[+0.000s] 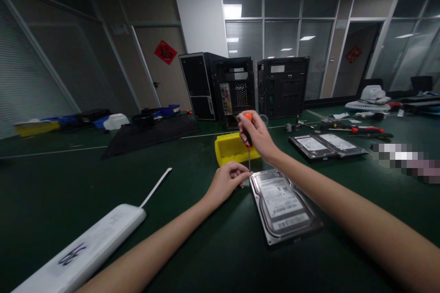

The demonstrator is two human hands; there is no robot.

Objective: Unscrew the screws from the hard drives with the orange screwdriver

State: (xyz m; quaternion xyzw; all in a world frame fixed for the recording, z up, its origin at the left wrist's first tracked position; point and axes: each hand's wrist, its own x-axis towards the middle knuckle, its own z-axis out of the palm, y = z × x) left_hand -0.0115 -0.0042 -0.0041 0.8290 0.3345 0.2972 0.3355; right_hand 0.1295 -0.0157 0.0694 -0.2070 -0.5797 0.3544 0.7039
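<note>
My right hand (257, 135) is wrapped round a screwdriver (248, 139) with an orange and black handle. The screwdriver stands upright, its shaft pointing down at the far left corner of a hard drive (280, 201). This drive lies flat, its white label facing up. My left hand (228, 181) rests beside that corner, thumb and fingertips pinched together close to the shaft's tip. Whatever is between those fingertips is too small or hidden to make out. Just behind both hands sits a yellow tray (225, 150), partly covered by my right hand.
Two more hard drives (328, 145) lie to the right, with pliers (367, 130) behind them. Black computer cases (237, 87) stand at the back. A white power strip (85, 247) lies at the front left. A dark mat (151, 132) is on the far left.
</note>
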